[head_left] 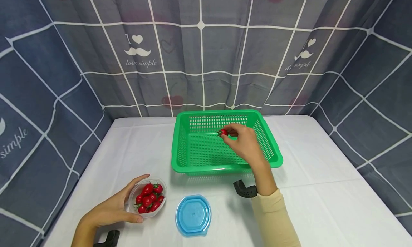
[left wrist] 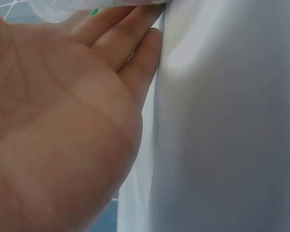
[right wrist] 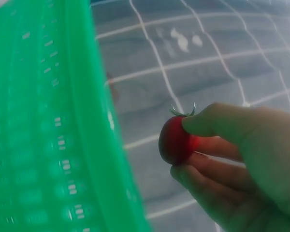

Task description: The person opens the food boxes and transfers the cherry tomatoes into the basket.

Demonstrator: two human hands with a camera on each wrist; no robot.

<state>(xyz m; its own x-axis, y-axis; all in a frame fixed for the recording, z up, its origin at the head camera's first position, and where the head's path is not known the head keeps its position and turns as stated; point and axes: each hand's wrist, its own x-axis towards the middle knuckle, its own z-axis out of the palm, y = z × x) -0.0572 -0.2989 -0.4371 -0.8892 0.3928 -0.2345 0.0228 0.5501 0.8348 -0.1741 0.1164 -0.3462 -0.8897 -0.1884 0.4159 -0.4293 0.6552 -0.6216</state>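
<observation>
Pinched at the fingertips of my right hand [head_left: 243, 141], presumably to spare its skin: one tomato [head_left: 223, 132], above the green basket [head_left: 206, 169]; cupped by my left hand [head_left: 111, 209], seemingly for steadiness: clear tub [head_left: 151, 215] of tomatoes [head_left: 147, 201], near the blue lid [head_left: 193, 215].

Basket [head_left: 209, 169] glossy plastic; tub [head_left: 154, 215] clear plastic; tomatoes [head_left: 147, 201] smooth, shiny; lid [head_left: 193, 215] glossy plastic; curtain [head_left: 181, 48] matt cloth

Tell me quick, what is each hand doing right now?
Left hand: curved around the clear container of red tomatoes, holding it.
Right hand: closed, pinching a single tomato above the green basket.
</observation>
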